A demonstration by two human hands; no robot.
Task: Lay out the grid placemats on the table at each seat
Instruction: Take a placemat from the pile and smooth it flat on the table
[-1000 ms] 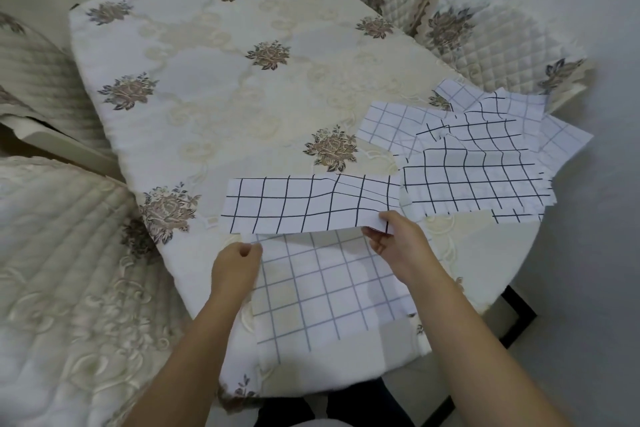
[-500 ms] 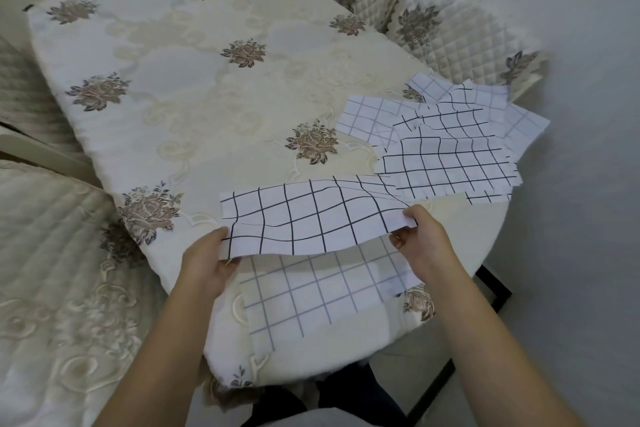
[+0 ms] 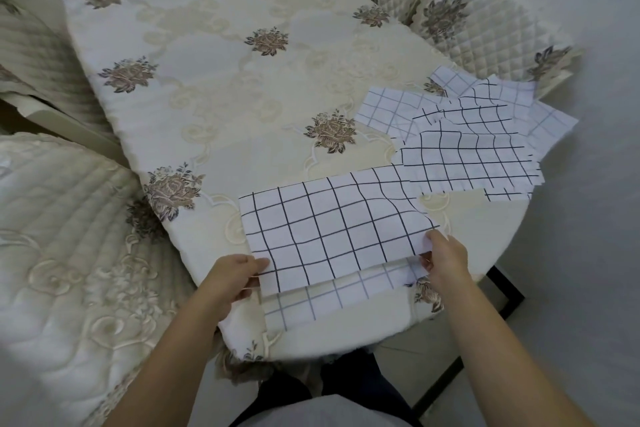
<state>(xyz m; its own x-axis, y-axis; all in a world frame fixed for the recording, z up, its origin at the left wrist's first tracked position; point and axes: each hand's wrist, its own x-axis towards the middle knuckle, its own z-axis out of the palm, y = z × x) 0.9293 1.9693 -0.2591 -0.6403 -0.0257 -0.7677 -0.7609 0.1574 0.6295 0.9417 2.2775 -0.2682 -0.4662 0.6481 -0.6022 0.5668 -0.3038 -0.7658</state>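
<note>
A white placemat with a black grid (image 3: 332, 229) is held just above the near edge of the table (image 3: 242, 80). My left hand (image 3: 232, 279) pinches its near left corner and my right hand (image 3: 445, 258) pinches its near right corner. Under it lies a second grid placemat (image 3: 329, 298) with paler lines, flat on the tablecloth, its near edge showing. A loose pile of several more grid placemats (image 3: 478, 139) lies at the table's right edge, some overhanging.
The table wears a cream tablecloth with brown flower motifs. Quilted cream chairs stand at the left (image 3: 69, 253) and at the far right (image 3: 485, 28). A grey floor shows on the right, with a black table frame (image 3: 502, 308) below the edge.
The dark-grid placemat has come down and toward me over the paler one. My left hand, bare a second ago, now pinches its left corner. The camera has shifted a little.
</note>
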